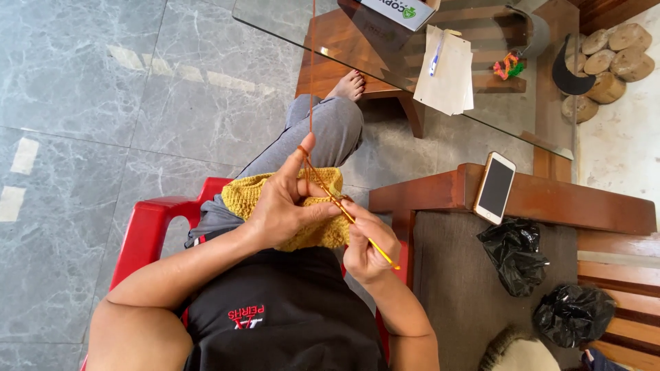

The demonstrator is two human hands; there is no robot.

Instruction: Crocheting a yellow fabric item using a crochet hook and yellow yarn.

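Seated on a red plastic chair (148, 230), the person pinches a yellow crochet hook (364, 235) in the closed right hand (368, 244), while the left hand (285, 206) grips the mustard-yellow crocheted piece (251, 194) lying on the lap, its forefinger raised with the orange yarn (311, 82) looped over it and running off toward twelve o'clock. At about three o'clock a phone (495, 187) rests on a wooden armrest (550, 199), two crumpled black bags (515, 251) below it. Farther off, at one o'clock, white papers (448, 72) lie on a glass table (289, 20).
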